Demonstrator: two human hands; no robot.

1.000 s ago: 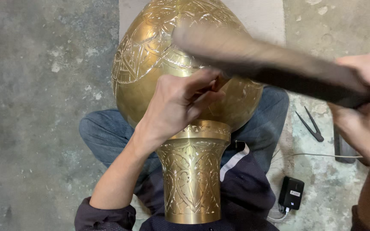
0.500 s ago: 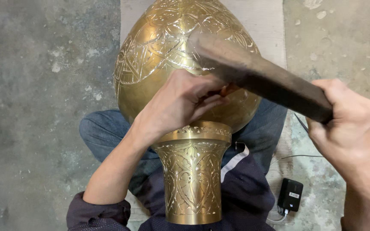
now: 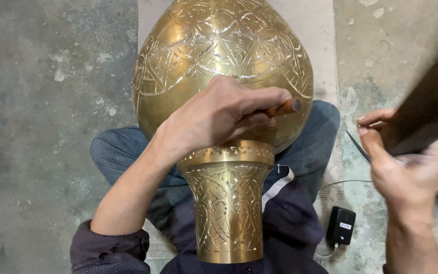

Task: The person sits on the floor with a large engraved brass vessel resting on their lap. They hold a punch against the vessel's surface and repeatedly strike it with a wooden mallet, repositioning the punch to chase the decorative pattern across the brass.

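Beside the brass vase point(image 3: 224, 61), black charger point(image 3: 341, 226) on floor point(image 3: 41, 101)

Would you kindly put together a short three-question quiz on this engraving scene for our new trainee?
1. True or false: the left hand grips a chisel against the brass vase.
2. What does the right hand hold? A) a dark mallet B) a paintbrush C) a cloth
3. Fill in: the small black adapter lies on the ____ beside the person's leg.

Key: 1 true; 2 A; 3 floor.
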